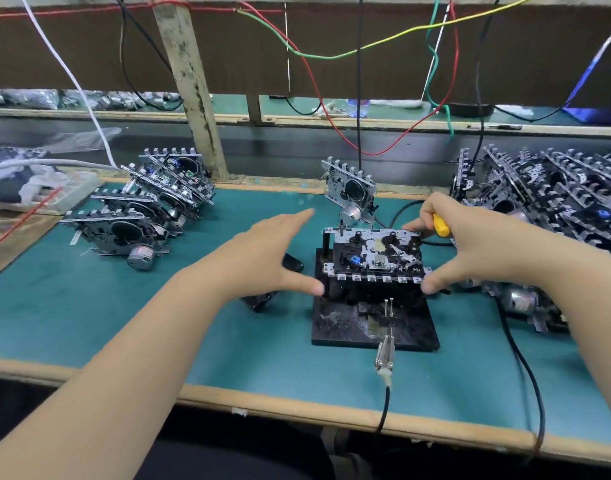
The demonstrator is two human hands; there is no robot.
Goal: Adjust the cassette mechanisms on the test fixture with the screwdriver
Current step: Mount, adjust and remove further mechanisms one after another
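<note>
A black, square-based test fixture (345,327) is seen at the lower centre of the frame, standing on a teal-green bench mat (89,306). On top of the fixture a silver-and-black metal cassette mechanism (375,254) is seated, with a row of small key tabs along its near edge. The right hand (477,251) is placed at the mechanism's right side: its thumb tip is set just at the near right corner of the mechanism, its forefinger is stretched toward the far right corner, and the remaining fingers are curled round a yellow-handled screwdriver (441,225), of which only part of the handle is shown. The left hand (262,258) is held just left of the fixture with fingers straight and spread, thumb pointed toward the fixture's near left corner; whether the thumb touches it cannot be told. A row of similar metal cassette mechanisms (148,209) is laid out at the centre left of the frame, a single one (349,188) is propped upright behind the fixture, and a dense heap of them (553,195) is piled at the right. A metal clip on a black cable (385,355) is lying at the fixture's near edge.
</note>
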